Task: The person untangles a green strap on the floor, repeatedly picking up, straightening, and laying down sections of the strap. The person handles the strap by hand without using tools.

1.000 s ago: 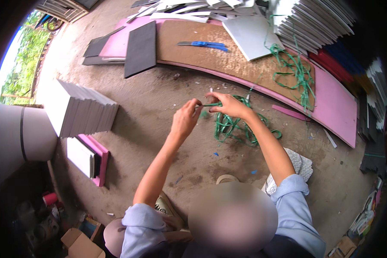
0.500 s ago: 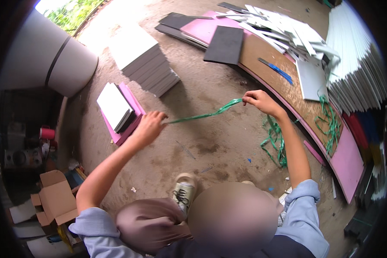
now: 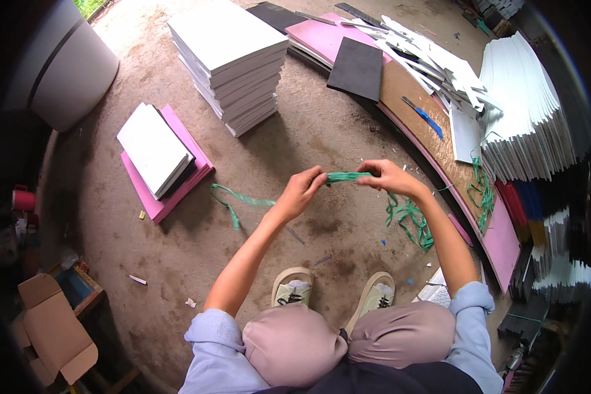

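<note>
Between my hands a green plastic twine (image 3: pixel 343 177) is pulled into a short, bunched length above the floor. My left hand (image 3: pixel 301 192) is closed around one end of it, and a loose tail trails from there to the left. At the other end my right hand (image 3: pixel 393 177) pinches the twine with bent fingers. Below and right of that hand, a tangle of green twine (image 3: pixel 410 220) lies on the ground; whether it joins the held piece I cannot tell.
A tall stack of white-topped sheets (image 3: pixel 243 85) stands ahead, with a smaller pile on pink board (image 3: pixel 194 161) to its left. At right, a long low board (image 3: pixel 417 131) carries a blue utility knife (image 3: pixel 429 123), white offcuts (image 3: pixel 440 62) and more twine. A cardboard box (image 3: pixel 56 328) sits lower left.
My hands have come closer together, the left moving right and the right slightly lower. The twine, stretched long before, is now gathered short, with a tail hanging left. My knees have shifted.
</note>
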{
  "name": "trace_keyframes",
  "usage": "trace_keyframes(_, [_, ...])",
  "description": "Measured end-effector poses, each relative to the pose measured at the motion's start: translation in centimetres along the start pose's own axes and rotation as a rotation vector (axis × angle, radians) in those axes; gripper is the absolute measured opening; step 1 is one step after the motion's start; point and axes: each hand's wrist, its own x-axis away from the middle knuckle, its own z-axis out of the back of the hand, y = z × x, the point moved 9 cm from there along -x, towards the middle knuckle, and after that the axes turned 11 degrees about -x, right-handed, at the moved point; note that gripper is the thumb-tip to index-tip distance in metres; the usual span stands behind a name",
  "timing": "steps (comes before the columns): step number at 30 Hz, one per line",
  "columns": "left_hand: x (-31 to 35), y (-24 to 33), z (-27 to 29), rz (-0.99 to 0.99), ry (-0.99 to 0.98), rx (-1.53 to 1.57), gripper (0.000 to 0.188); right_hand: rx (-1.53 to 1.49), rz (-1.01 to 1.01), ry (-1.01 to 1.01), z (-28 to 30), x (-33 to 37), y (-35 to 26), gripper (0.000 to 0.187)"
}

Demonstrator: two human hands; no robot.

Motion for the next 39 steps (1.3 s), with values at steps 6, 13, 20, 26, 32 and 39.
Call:
trace_keyframes(6, [0.9, -2.0, 5.4, -0.141, 0.106, -0.178, 0.017, -0.045, -0.083, 0.007, 1.1, 4.4, 1.7, 0.044])
trace_keyframes(13, [-0.1, -3.4, 5.9, 0.024, -0.033, -0.050, 0.021, -0.327, -0.110, 0.152, 2.4, 6.4, 2.4, 0.030])
trace_keyframes(20, [-0.3, -6.3, 6.9, 0.242, -0.083, -0.071, 0.027, -0.344, -0.072, 0.065, 1.2, 3.8, 3.4, 0.023])
trace_keyframes(26, [2.9, -3.3, 11.0, 0.051, 0.587, -0.346, 0.025, -0.653, -0.021, 0.071, 0.4, 1.6, 4.3, 0.027])
trace_keyframes(32, [3.3, -5.7, -4.6, 0.396, -0.302, 0.307, 0.048, -0.904, 0.046, -0.041, -1.1, 0.4, 3.4, 0.033])
trace_keyframes(39, [0.8, -0.1, -12.2, 0.336, -0.291, 0.522, 0.052, -1.071, 0.082, 0.101, 0.0, -0.3, 5.8, 0.034])
